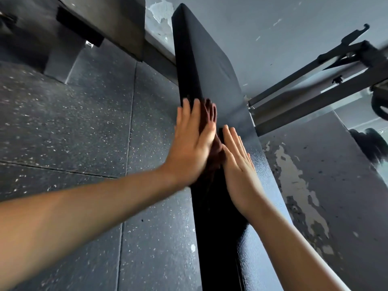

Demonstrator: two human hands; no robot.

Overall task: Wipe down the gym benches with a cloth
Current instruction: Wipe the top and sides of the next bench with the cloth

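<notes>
While both palms press flat on the black bench pad (212, 66), head view shows left hand (193, 143) over its left edge, right hand (239, 171) on top just beside; each grip spread wide, fingers straight, clasping nothing; probably bracing or smoothing; cloth not visible, maybe underneath; speckled floor (73, 122) below.

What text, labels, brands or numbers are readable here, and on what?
None readable.
Long black padded vinyl bench: no label or logo showing.
Dark speckled rubber floor tiles: flecks only, no markings.
Grey metal rack bars: no text showing; the far right end is motion-blurred, so any marking there cannot be told.
</notes>
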